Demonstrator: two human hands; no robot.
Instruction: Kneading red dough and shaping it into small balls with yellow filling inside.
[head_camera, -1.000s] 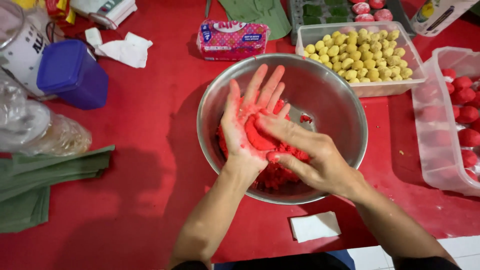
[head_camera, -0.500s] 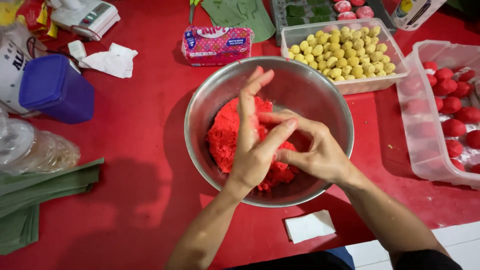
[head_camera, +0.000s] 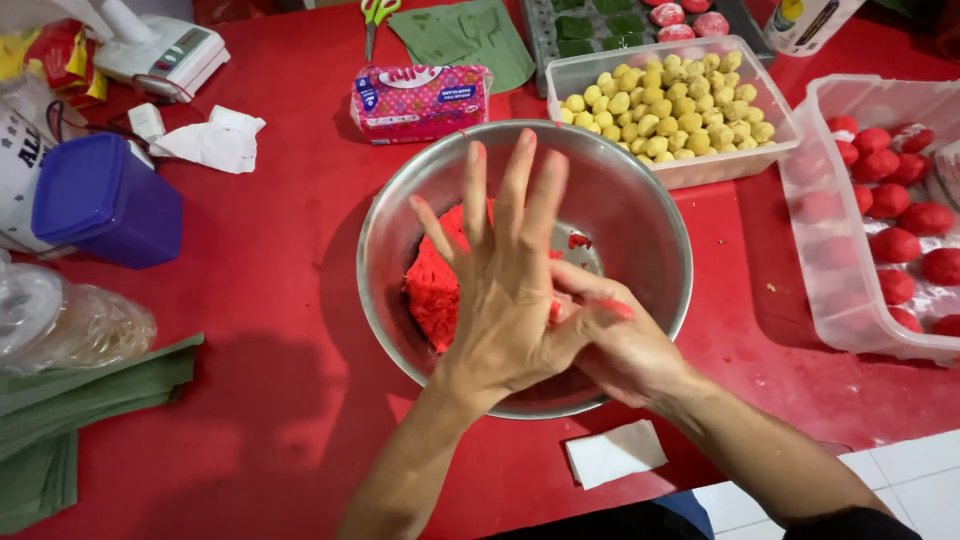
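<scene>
A steel bowl (head_camera: 640, 200) on the red table holds a lump of red dough (head_camera: 435, 285) on its left side. Both my hands are over the bowl's near half. My left hand (head_camera: 505, 290) lies on top, back up and fingers spread towards the far rim. My right hand (head_camera: 630, 350) is underneath it, cupped palm up. A small piece of red dough (head_camera: 556, 310) shows pressed between the two palms; most of it is hidden. Red smears mark my right thumb.
A clear tub (head_camera: 735, 167) of yellow balls stands behind the bowl. A clear box (head_camera: 830, 290) of red balls is at the right. A blue container (head_camera: 100, 200), a plastic bag (head_camera: 70, 325) and green sheets (head_camera: 70, 400) lie left. A pink tissue pack (head_camera: 420, 100) and white paper (head_camera: 615, 452) are close.
My left hand has turned from palm up under the dough to back up on top of my right hand, fingers spread. The view has shifted closer to the bowl.
</scene>
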